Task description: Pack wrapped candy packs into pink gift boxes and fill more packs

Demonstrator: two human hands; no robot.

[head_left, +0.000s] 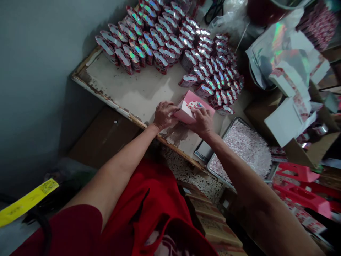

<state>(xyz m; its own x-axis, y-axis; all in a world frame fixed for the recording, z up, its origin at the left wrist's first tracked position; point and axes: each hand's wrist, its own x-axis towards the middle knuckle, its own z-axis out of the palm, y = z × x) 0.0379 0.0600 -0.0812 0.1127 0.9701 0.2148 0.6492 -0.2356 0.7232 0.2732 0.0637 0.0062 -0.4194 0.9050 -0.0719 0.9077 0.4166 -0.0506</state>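
A pink box [188, 96] with a printed picture and a white side stands on the worn table [128, 89], near its front edge. My left hand [165, 114] has its fingers closed on the left side of the box. On the right, my right hand [203, 121] grips the same box, fingers over the printed face and thumb toward the white side. Behind the box stand many small red pouches [162, 58] in rows, with shiny silver tops.
A metal tray [210, 167] full of small pink and white pieces sits right of my hands, beside a digital scale [204, 152]. Farther right are an open cardboard box [317, 151] holding packaging, and red plastic stools [303, 188]. A grey wall [39, 64] borders the left.
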